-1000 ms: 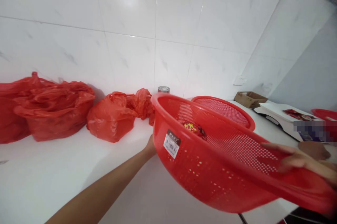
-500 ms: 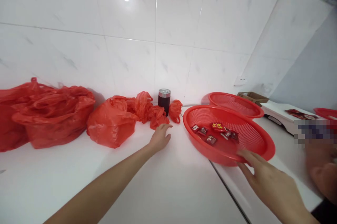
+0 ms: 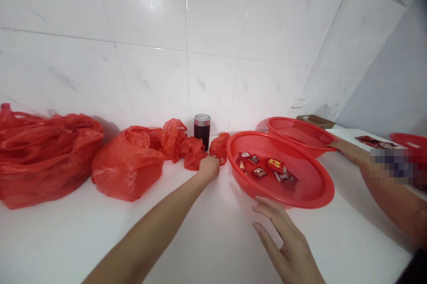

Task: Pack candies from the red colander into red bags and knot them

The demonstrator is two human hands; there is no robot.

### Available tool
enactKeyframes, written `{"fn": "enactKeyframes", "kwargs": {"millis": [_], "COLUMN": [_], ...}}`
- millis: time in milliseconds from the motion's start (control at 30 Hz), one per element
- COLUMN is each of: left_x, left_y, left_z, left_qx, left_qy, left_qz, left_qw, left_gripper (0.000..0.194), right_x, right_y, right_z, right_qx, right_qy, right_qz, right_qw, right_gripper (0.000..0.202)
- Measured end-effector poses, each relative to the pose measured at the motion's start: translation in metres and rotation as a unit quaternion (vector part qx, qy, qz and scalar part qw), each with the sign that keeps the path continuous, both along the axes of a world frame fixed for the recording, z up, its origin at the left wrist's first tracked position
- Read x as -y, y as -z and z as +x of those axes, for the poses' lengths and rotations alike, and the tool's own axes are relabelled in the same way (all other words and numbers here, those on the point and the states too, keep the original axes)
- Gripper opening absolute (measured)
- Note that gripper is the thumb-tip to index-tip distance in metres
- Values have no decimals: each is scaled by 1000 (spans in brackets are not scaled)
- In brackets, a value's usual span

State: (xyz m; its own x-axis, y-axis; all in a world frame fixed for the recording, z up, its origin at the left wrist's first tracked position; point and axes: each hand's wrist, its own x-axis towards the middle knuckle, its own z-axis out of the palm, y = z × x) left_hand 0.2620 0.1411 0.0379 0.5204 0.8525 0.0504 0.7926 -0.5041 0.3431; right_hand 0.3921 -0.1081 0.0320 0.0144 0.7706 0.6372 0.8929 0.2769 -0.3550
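My left hand (image 3: 209, 168) is closed at the lower edge of a small red plastic bag (image 3: 220, 146), its fingers pinching the bag. A dark can with a silver lid (image 3: 202, 130) stands just behind. Below the near rim of a red basket (image 3: 320, 197), my right hand (image 3: 283, 239) is open, fingers spread and nothing held. Several small wrapped packets (image 3: 276, 165) lie inside that basket.
More red bags (image 3: 128, 164) line the wall on the left. At the right, another person's hand (image 3: 350, 150) touches a second red basket (image 3: 296, 133). A brown tray (image 3: 315, 120) and dark red packets (image 3: 375, 142) lie farther right.
My left hand has closed at the small bag. My right hand has let go of the near basket's rim and moved left and down. The other person's hand has reached the second basket.
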Motion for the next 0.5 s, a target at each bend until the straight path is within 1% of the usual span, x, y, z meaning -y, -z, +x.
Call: {"fn": "enactKeyframes", "kwargs": {"millis": [100, 167, 200, 233, 267, 300, 333, 367, 433, 500], "left_x": [40, 73, 90, 107, 123, 138, 152, 165, 188, 206], "left_y": [-8, -18, -25, -32, -40, -47, -53, -58, -64, -63], "left_z": [-35, -67, -85, -103, -121, -137, -151, -164, -183, -197], "left_qx": [-12, -7, 1, 14, 48, 126, 202, 281, 427, 534], "left_qy": [35, 62, 72, 84, 88, 73, 48, 20, -32, -67], "left_qz": [-8, -25, -39, -58, -87, -144, -200, -253, -332, -387], "left_qw": [999, 998, 997, 995, 991, 979, 958, 926, 840, 748], "left_gripper": [22, 12, 10, 13, 18, 21, 24, 26, 28, 30], "right_x": [-2, -3, -4, -5, -6, -8, -10, -12, -17, -23], "right_y": [6, 6, 4, 1, -4, -11, -17, -24, -34, -38], "right_z": [-2, -5, -8, -13, -19, -26, -34, -43, -62, -80], "right_qx": [-46, -65, -73, -82, -88, -93, -94, -92, -72, -30], "right_qy": [-24, -51, -64, -73, -82, -91, -103, -119, -159, -185], "right_qz": [-29, -40, -45, -49, -53, -53, -51, -48, -44, -50], "right_qw": [998, 996, 994, 993, 991, 990, 989, 987, 984, 981], "right_gripper": [23, 19, 18, 18, 18, 18, 19, 19, 21, 27]}}
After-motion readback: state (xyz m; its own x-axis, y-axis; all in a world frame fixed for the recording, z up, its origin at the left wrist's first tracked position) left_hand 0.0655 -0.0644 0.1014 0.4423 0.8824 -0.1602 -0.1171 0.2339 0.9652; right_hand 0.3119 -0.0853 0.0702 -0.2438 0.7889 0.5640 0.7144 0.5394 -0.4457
